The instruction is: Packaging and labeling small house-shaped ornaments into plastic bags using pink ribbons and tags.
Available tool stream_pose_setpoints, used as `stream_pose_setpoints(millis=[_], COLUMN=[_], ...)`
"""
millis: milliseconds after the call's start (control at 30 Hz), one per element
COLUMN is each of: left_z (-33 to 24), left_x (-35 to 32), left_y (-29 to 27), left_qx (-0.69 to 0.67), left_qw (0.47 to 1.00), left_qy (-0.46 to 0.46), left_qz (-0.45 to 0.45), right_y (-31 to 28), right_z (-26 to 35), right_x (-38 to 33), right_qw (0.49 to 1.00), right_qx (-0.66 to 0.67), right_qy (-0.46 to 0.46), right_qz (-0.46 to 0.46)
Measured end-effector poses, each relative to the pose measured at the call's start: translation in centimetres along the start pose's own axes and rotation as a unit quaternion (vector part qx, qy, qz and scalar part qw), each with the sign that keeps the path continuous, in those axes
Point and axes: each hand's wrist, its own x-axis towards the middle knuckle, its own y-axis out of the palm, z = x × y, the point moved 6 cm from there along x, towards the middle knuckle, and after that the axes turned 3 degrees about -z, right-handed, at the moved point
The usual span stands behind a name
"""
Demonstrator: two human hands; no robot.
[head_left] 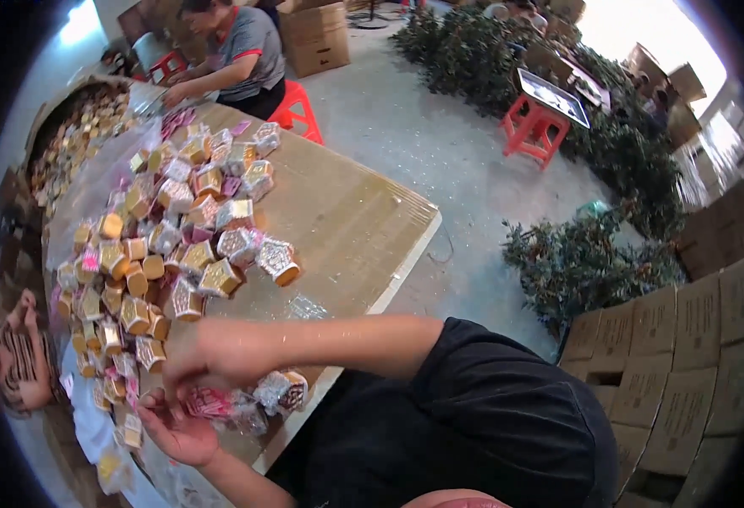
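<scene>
My left hand (181, 430) is palm up low over the table's near edge, its fingers slightly curled and apart, with nothing clearly in it. Just above it my right hand (217, 351) reaches across, blurred by motion, its fingertips pointing down and partly hidden. Beside both hands lies a pink-and-clear plastic-wrapped piece (211, 401). A wrapped house-shaped ornament (282, 391) sits next to it, near the table edge. Beyond my hands spreads a pile of small house-shaped ornaments (187, 298), gold, orange and white, several in clear wrap.
The brown cardboard-covered table (351, 220) ends at a pale edge. A large bin of small pieces (84, 140) stands at the far left. One person (249, 55) works across the table by a red stool (298, 112); another (25, 356) sits at left. Stacked cartons (651, 356) and greenery (588, 262) lie right.
</scene>
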Motion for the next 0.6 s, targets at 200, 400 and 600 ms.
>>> stream_pose_setpoints(millis=[200, 400, 600], left_z=[1.2, 2.8, 3.7], left_x=[0.1, 2.9, 3.1], left_y=[-0.8, -0.8, 4.4], left_qx=[0.252, 0.409, 0.519], left_qw=[0.965, 0.885, 0.830], left_qy=[0.027, -0.001, 0.007], left_qz=[0.063, 0.225, 0.204], right_y=[0.7, -1.8, -3.8], right_z=[0.8, -0.3, -2.6], right_x=[-1.2, -1.6, -2.6], right_qw=[0.994, 0.976, 0.973], right_qx=[-0.020, -0.118, -0.071], right_qy=[-0.027, -0.023, 0.094], right_qz=[-0.100, -0.182, -0.199])
